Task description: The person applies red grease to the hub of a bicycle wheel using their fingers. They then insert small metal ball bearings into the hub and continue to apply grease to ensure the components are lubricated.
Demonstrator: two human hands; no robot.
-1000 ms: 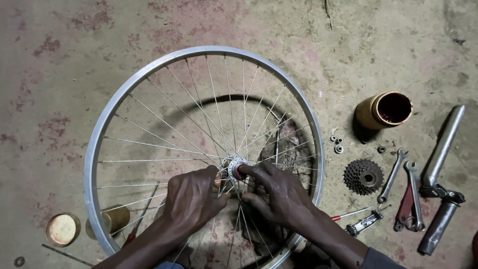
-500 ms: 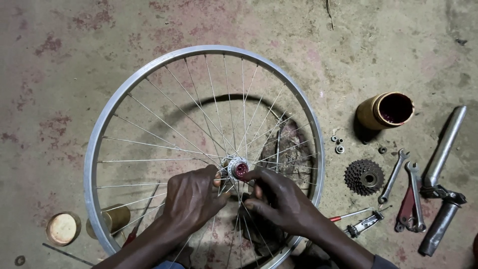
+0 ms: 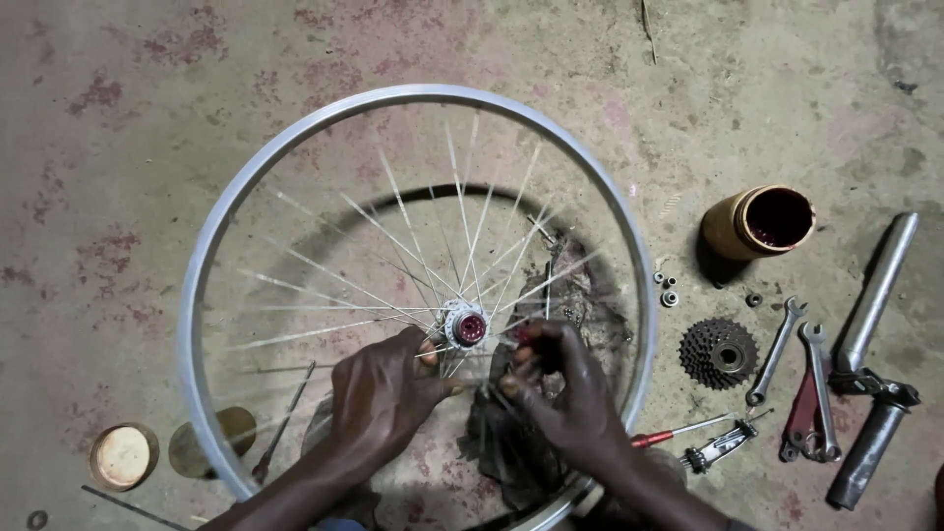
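Note:
A bare bicycle wheel with a silver rim (image 3: 295,143) and thin spokes lies flat on the concrete floor. Its hub (image 3: 465,326) shows red grease in the middle. My left hand (image 3: 383,393) grips the hub's near left side, thumb reaching in among the spokes. My right hand (image 3: 565,388) is just to the right of the hub, fingers curled together and smeared with red grease at the tips. Whether they pinch something small I cannot tell.
A dark rag (image 3: 511,452) lies under the wheel. To the right are an open tin of red grease (image 3: 757,221), small nuts (image 3: 667,290), a sprocket cluster (image 3: 718,352), two wrenches (image 3: 777,349), a red-handled screwdriver (image 3: 674,433) and a metal tube (image 3: 875,290). A round lid (image 3: 123,455) lies bottom left.
My right hand has drawn off the hub toward the right, uncovering its greasy red centre. My left hand stays at the hub.

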